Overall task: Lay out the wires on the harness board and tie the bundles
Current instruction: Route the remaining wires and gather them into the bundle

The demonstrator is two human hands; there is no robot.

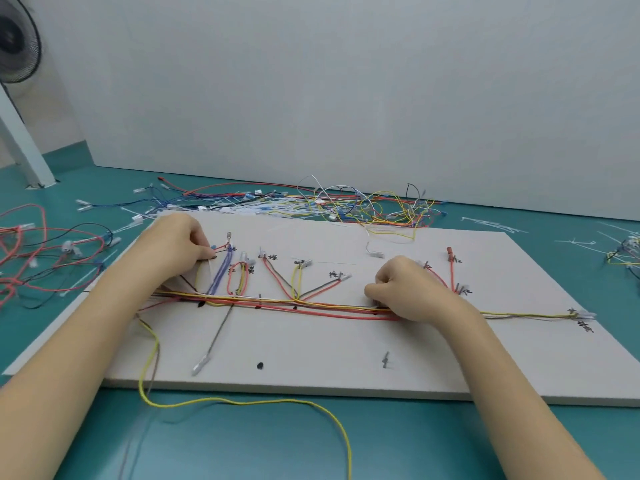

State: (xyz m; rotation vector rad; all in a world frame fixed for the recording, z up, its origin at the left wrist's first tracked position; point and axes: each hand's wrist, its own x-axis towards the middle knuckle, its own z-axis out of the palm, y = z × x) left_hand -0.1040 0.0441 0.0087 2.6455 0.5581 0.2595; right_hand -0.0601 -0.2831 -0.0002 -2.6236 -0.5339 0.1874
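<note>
A: Head view, and both hands are down on the board (346, 348), which lies flat on the teal floor (242, 441).

B: Left hand (176, 242) first. Where is it?

A: At the board's far left, fingers curled, pinching a red wire end with a blue tip (214, 247) right beside the purple wires (221, 271).

B: And the right hand (405, 289)?

A: Curled too, knuckles up, fingertips pressed down on the trunk (304, 304), the red, yellow and white run across the middle of the board. It looks to be pinching those wires; the exact hold is hidden under the fingers.

B: Branches?

A: Several fan up from the trunk to marked spots: red and yellow loops near the left hand, a grey and red pair mid-board, a red one just right of the right hand.

B: What's off the board?

A: A yellow wire (242, 401) drops over the near edge and loops across the floor. Behind the board, against the wall, a loose pile (346, 202) of mixed wires. More red and black tangle (41, 258) at far left, and a fan (17, 39) top left.
</note>
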